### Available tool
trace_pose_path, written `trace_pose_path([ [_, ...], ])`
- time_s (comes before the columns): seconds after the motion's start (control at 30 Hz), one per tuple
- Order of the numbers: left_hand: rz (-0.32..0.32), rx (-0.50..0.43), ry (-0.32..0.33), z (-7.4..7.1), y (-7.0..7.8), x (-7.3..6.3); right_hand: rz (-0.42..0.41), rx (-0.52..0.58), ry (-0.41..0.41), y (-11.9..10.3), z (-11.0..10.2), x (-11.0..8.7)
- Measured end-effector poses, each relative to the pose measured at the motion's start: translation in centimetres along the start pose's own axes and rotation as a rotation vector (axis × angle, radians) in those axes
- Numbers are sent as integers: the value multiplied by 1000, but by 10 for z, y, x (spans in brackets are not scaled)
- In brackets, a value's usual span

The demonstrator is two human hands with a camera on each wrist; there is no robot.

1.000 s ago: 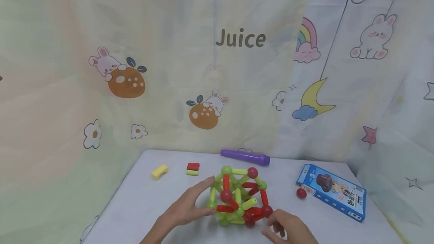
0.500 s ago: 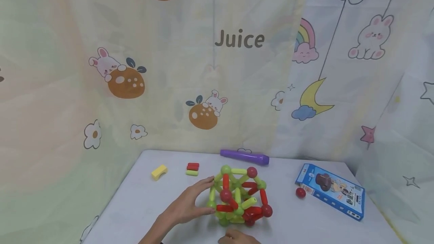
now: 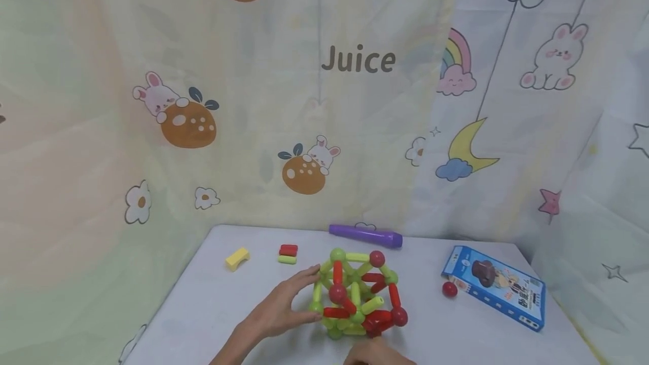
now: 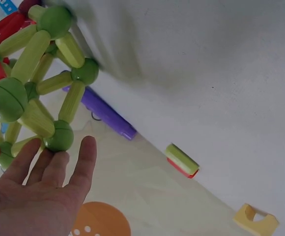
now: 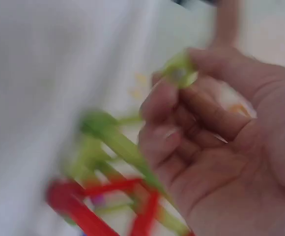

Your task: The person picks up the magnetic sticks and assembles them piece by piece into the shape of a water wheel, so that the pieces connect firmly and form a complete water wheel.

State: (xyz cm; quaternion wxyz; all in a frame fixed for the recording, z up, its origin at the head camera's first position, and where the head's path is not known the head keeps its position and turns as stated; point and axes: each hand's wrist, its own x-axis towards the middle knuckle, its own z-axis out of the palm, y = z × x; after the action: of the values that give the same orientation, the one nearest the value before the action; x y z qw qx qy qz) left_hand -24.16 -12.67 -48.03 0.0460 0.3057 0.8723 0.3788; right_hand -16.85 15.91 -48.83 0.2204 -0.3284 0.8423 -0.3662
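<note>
A frame of magnetic rods and balls [image 3: 357, 286], light green and red, stands on the table. My left hand [image 3: 276, 310] holds its left side: in the left wrist view the fingertips touch a green ball [image 4: 59, 136], and the thumb lies by another at the edge. My right hand [image 3: 379, 352] is low in front of the frame, partly cut off by the head view's bottom edge. In the blurred right wrist view it pinches a light green magnetic rod [image 5: 179, 73] between thumb and finger, its end facing the camera. The head view hides that rod.
Behind the frame lie a purple stick [image 3: 366, 236], several red and green rods [image 3: 288, 254] and a yellow arched block [image 3: 237, 259]. At the right are a loose red ball [image 3: 449, 289] and a blue box [image 3: 497, 287]. A printed cloth hangs behind the table.
My right hand has moved from the frame's right side to the front, going left, then slightly back right. My left hand and the frame have stayed in place.
</note>
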Motion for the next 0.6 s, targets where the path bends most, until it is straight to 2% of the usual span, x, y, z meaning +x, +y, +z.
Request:
trace_pose_path([
  [0.07, 0, -1, -3, 1, 0, 0, -26, 177, 82, -5, -23, -20],
  [0.1, 0, -1, -3, 1, 0, 0, -65, 207, 139, -7, -34, -29],
  [0.17, 1, -2, 0, 0, 1, 1, -38, 276, 326, -15, -51, -43],
  [0.27, -2, -1, 3, -1, 2, 0, 93, 297, 627, -22, -66, -48],
  [0.37, -5, 1, 1, -1, 2, 0, 198, 290, 831, -23, -72, -40],
  [0.43, -7, -1, -1, -1, 2, 0, 229, 287, 890, -21, -72, -32],
  [0.6, -9, -4, -4, 1, 1, 0, 263, 271, 926, -15, -69, -18],
])
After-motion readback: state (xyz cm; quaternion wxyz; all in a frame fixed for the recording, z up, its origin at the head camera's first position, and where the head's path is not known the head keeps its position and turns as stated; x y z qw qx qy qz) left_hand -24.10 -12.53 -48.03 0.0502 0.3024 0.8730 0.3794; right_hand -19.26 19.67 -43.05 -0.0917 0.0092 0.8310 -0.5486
